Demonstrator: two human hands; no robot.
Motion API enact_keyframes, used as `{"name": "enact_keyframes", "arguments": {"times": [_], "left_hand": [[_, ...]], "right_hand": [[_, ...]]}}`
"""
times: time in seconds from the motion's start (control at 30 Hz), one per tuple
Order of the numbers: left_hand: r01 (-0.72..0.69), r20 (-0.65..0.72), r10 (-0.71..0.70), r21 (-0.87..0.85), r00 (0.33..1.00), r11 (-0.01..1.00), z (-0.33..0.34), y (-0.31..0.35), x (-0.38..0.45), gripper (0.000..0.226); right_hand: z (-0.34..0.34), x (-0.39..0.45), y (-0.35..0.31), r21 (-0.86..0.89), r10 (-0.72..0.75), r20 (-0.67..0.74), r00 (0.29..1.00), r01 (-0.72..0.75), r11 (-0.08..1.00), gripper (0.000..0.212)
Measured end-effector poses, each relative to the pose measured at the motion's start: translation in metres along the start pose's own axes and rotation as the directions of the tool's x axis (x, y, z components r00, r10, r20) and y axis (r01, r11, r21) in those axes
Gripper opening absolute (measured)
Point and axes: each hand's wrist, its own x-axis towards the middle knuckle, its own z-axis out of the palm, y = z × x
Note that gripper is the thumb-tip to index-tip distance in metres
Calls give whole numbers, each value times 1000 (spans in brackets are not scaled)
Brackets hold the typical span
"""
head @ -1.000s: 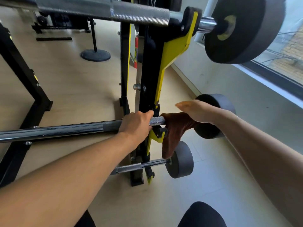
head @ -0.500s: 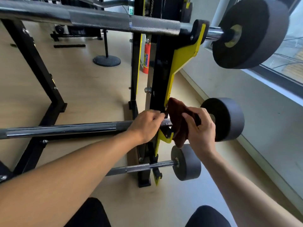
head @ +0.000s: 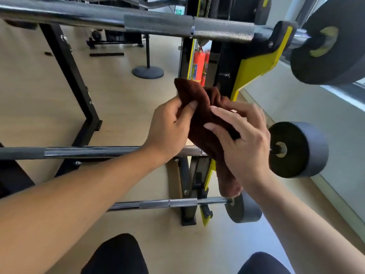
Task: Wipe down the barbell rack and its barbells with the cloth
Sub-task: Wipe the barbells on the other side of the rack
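Brown terry makes up the cloth (head: 205, 123), which both hands hold bunched in the air in front of the barbell rack (head: 256, 62), above the middle barbell (head: 88, 152). The left hand (head: 169, 131) has its fingers curled round the cloth's left side, thumb pressed on top of the fabric. The right hand (head: 243, 143) lies over the cloth's right side with fingers bent, gripping a fold; the tail of the cloth hangs down beneath that wrist, its end just above the lowest barbell (head: 167, 203). Neither hand touches a bar.

Three barbells rest across the black-and-yellow rack, one above another. The top barbell (head: 158, 24) runs along the upper edge of the view, its knurled steel sleeve seated in a yellow cradle, with a large black weight plate (head: 331, 62) on its right end. The middle barbell passes behind the left wrist and carries a smaller black plate (head: 298, 150) just right of the right hand. The lowest barbell has a small black plate (head: 245, 210) on its right end, near the rack's foot.

Pale wooden floor (head: 118, 99) carries the rack. Two red fire extinguishers (head: 200, 66) stand behind the rack's upright, and a round black stand base (head: 148, 72) sits farther back on the floor. Dark-clad knees show at the bottom edge.
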Motion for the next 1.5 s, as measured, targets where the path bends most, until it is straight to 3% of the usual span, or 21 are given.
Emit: {"name": "enact_keyframes", "arguments": {"times": [0.07,0.13,0.2,0.23,0.27,0.37,0.4,0.53,0.57,0.67,0.7,0.77,0.87,0.93,1.1,1.3,1.37,1.5], "left_hand": [[1,-71,10,142,997,990,-1,-19,6,19],[78,-68,-57,365,996,928,-4,-52,11,17],[189,-1,-256,678,967,710,-9,-80,5,28],[166,44,-320,784,946,599,-10,-91,-1,39],[130,71,-319,815,945,565,-10,-99,-6,44],[72,50,-177,781,983,620,-6,-102,-9,38],[89,42,-187,763,981,640,-5,-102,-7,37],[208,101,-321,577,942,790,-29,-99,7,30],[176,111,-313,633,943,754,-45,-99,12,26],[31,114,-254,864,961,502,-101,-114,15,26],[30,115,-268,874,956,485,-113,-119,11,30],[18,128,-234,844,964,536,-121,-130,3,39],[-76,179,-155,854,971,514,-117,-140,2,38],[-60,166,-169,863,972,501,-119,-140,5,39],[-9,153,-266,880,952,475,-119,-142,5,49],[106,167,-512,881,842,461,-118,-136,15,34],[100,177,-530,886,830,452,-118,-136,15,35],[71,166,-473,893,865,444,-116,-135,16,40]], "right_hand": [[13,2,8,-43,42,126,991,-37,998,30],[31,-1,20,-178,70,341,937,-8,984,33],[47,-12,26,-423,88,547,832,184,887,36],[52,-20,26,-448,86,615,784,257,856,42],[54,-26,24,-422,92,671,735,277,863,49],[64,-37,20,-319,172,818,549,184,930,73],[69,-39,21,-324,196,833,518,168,931,74],[92,-29,26,-413,254,806,535,201,888,62],[97,-25,26,-417,255,806,534,207,885,59],[103,-18,29,-427,256,809,528,230,874,47],[104,-17,29,-426,256,812,525,231,875,44],[108,-15,28,-420,265,820,507,220,880,39],[116,-12,23,-403,264,843,469,226,887,34],[119,-9,18,-373,245,859,450,221,901,26],[118,-10,9,-346,200,848,491,228,910,16],[85,-7,39,-361,270,857,438,136,923,37],[74,-13,46,-362,257,842,474,143,921,31],[89,-18,39,-393,195,810,554,263,881,22]]}}
